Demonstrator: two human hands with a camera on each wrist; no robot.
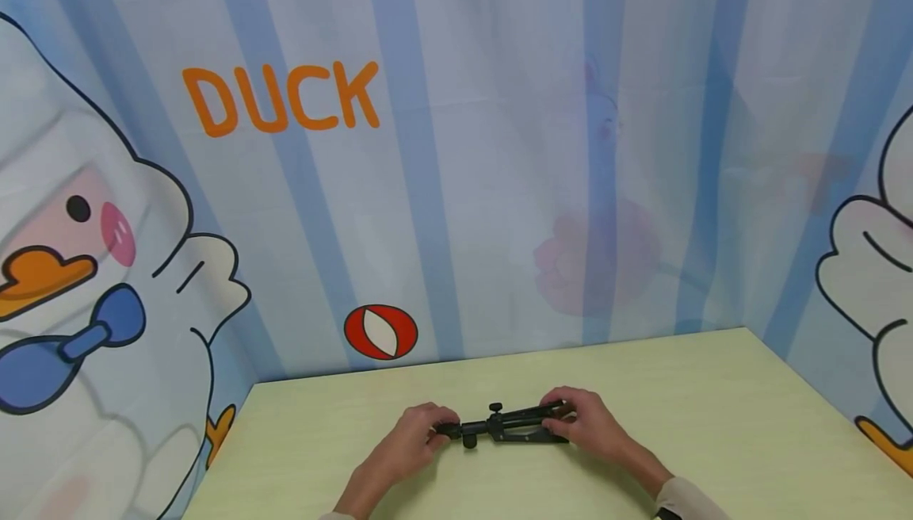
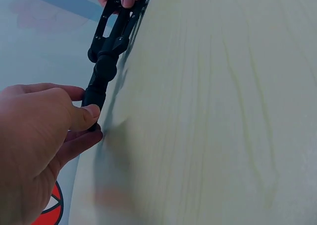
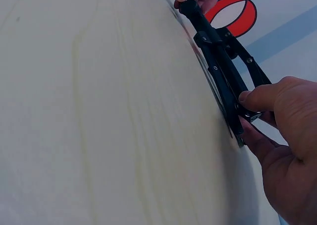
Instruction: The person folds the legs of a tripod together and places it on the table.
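A small black tripod [image 1: 494,426] lies sideways between both hands, low over the table, with its legs to the right. Thumb and fingers of my left hand [image 1: 408,442] pinch its narrow head end; the left wrist view shows the thumb on the near side of that end [image 2: 94,97]. At the other end, my right hand [image 1: 594,425] grips the leg ends between thumb and fingers. The legs stand slightly spread, as the right wrist view shows around the central tube [image 3: 225,61]. Dark knobs stick out near the middle. Fingers hide parts of both ends.
The pale yellow table [image 1: 678,393] carries the work, its back edge against a striped blue curtain [image 1: 499,187]. Printed ducks fill the curtain at both sides, and a red-and-white ball print [image 1: 381,332] sits just above the table's back edge.
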